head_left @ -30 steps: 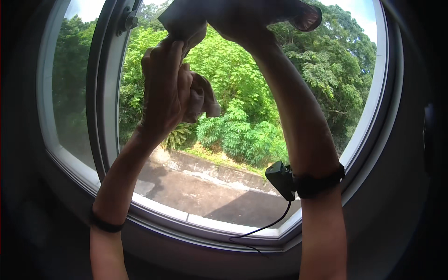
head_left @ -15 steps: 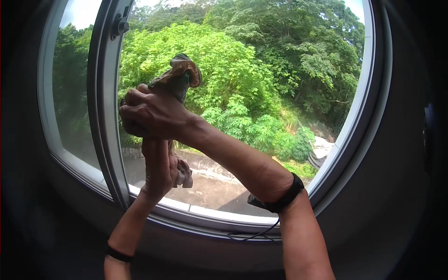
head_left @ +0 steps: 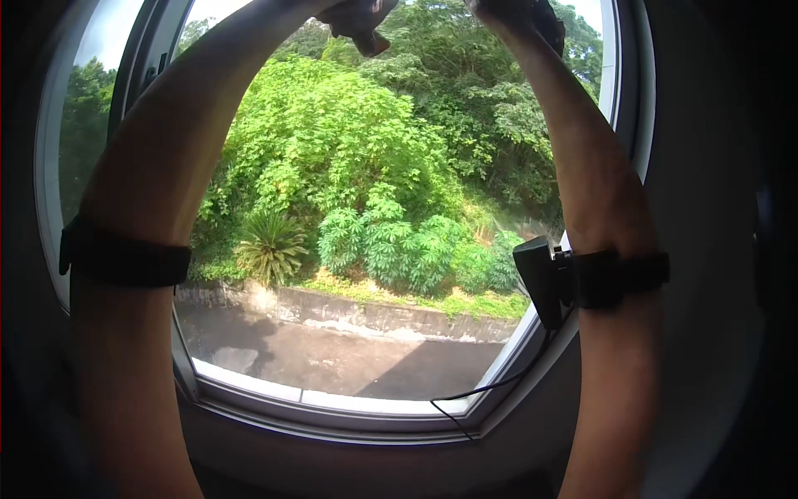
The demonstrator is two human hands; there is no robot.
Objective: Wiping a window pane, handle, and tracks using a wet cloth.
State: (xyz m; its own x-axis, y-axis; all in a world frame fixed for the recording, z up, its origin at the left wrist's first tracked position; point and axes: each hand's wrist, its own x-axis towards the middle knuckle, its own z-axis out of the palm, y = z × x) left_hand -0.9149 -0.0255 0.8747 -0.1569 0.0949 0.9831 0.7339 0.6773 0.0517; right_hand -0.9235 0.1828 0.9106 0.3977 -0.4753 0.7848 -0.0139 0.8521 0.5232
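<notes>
Both my arms reach up in front of the open window. My left hand [head_left: 337, 10] is at the upper edge, partly cut off. A dark, crumpled cloth [head_left: 367, 35] hangs from it in shadow, and its fingers look closed on it. Further right, my right hand [head_left: 503, 12] is also cut by the upper edge. Something dark [head_left: 549, 29] shows beside it, too shaded to tell whether it is cloth or fingers. The hands are well apart. Black bands circle my left forearm [head_left: 125, 254] and my right forearm [head_left: 619, 279].
A small black device [head_left: 540, 279] sits on the right band, its thin cable [head_left: 482, 389] looping over the sill. The metal window frame [head_left: 332, 416] surrounds the opening, with a sliding pane's edge [head_left: 137, 75] at left. Outside are trees [head_left: 324, 141], a low wall [head_left: 349, 308] and pavement.
My hands were together at the left, gripping crumpled cloth with the right arm crossed over. Now they are separated and raised to the upper edge, and the view has shifted.
</notes>
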